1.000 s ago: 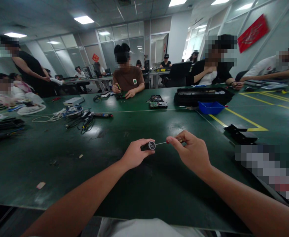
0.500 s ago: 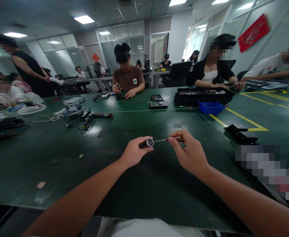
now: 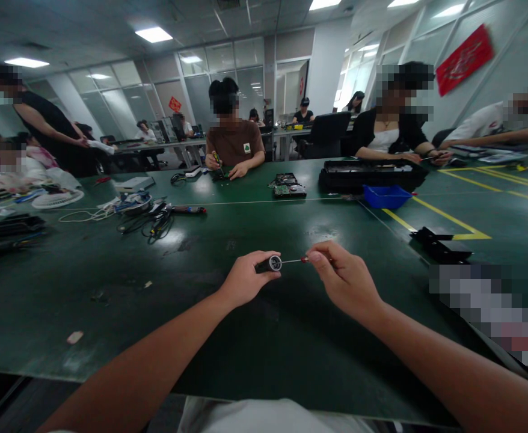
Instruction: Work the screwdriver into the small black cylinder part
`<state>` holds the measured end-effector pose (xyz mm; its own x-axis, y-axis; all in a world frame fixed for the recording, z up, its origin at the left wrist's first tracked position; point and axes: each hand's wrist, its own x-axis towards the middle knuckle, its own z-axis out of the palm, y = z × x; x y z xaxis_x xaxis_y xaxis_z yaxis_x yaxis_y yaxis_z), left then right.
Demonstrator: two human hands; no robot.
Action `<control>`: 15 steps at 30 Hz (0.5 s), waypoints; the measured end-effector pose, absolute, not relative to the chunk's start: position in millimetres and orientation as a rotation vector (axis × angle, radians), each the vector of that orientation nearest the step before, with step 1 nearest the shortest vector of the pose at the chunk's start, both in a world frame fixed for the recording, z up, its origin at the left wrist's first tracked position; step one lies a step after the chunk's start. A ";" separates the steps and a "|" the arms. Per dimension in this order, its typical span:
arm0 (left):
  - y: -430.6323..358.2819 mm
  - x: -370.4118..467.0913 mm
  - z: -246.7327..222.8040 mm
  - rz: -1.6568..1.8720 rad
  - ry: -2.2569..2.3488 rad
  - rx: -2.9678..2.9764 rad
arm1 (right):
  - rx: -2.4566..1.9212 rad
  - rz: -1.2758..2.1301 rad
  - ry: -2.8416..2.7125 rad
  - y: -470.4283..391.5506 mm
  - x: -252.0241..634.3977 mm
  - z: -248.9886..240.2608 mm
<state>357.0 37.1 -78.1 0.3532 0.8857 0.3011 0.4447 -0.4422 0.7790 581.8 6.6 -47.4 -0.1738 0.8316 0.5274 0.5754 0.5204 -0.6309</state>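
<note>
Between the thumb and fingers of my left hand [image 3: 246,278] is a small dark cylinder [image 3: 273,263] with a silvery ring at its open end, which faces me. My right hand [image 3: 346,276] pinches a screwdriver [image 3: 293,261] by its handle, most of which the fingers hide. The thin metal shaft points left, and its tip is at the ringed end of the cylinder. Whether the tip touches inside is too small to tell. Both hands are above the green table [image 3: 228,343].
Cables [image 3: 156,222] and a pen-like tool [image 3: 189,210] lie at the left. Further back are a circuit board [image 3: 290,190], a blue tray [image 3: 386,196] and a long black casing [image 3: 372,175]. A black part [image 3: 442,245] lies at the right. Several people sit around.
My right hand has turned slightly, and its fingers now cover more of the screwdriver handle. The cylinder in my left hand has barely shifted. A standing person at the left has moved slightly left.
</note>
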 end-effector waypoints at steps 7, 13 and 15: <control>36.0 356.7 -81.1 0.954 1.116 2.087 | -1.170 0.377 -1.895 4.4 580.6 -43.6; 36.4 356.3 -80.3 0.952 1.159 2.091 | -1.197 0.416 -1.975 5.9 583.2 -41.3; 35.8 357.4 -79.6 0.949 1.158 2.086 | -1.239 0.446 -1.955 6.6 583.3 -42.0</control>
<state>357.4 35.8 -79.6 0.3747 0.8746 0.3078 0.4735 -0.4659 0.7475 583.3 6.6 -42.0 -0.2362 0.8782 0.4160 0.6111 0.4671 -0.6390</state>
